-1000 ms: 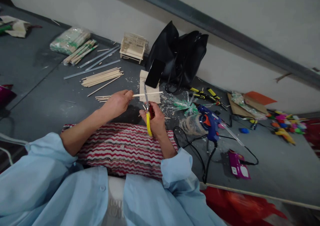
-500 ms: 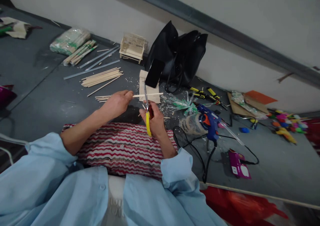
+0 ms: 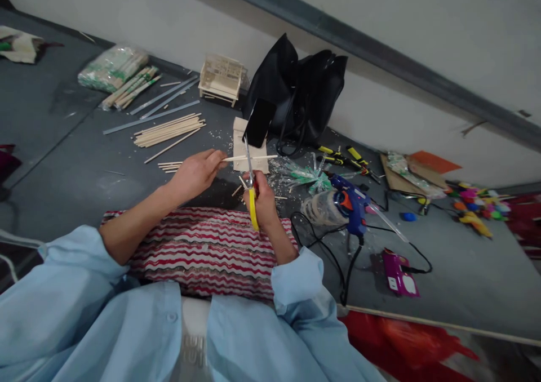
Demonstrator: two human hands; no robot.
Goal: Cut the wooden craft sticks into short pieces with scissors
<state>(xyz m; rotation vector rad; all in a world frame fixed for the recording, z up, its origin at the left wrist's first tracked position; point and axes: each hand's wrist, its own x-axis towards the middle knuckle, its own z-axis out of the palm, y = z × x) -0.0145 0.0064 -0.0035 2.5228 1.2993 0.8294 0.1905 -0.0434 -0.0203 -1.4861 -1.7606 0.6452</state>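
Note:
My left hand point(image 3: 200, 173) is closed on one end of a thin wooden stick point(image 3: 267, 157), which sticks out to the right. A pair of scissors point(image 3: 253, 204) with yellow handles is gripped in my right hand point(image 3: 265, 199). Its blades point away from me and cross the stick. Below them lies a beige cloth or paper piece point(image 3: 240, 128) with a black phone point(image 3: 259, 124) on its far part. Short cut pieces of stick point(image 3: 237, 190) lie close to my right hand. More sticks point(image 3: 169, 131) are spread in a pile beyond my left hand.
A small wooden model point(image 3: 220, 80) stands at the back beside a black bag point(image 3: 296, 83). To the right, a blue glue gun point(image 3: 353, 201) with a black cord leans on a clear plastic jar point(image 3: 323, 208). Pliers point(image 3: 338, 158) lie behind it. A striped cushion point(image 3: 203, 247) covers my lap.
The view has shifted slightly. My right hand's grip on the scissors looks a little more closed, while my left hand keeps holding the stick in nearly the same place.

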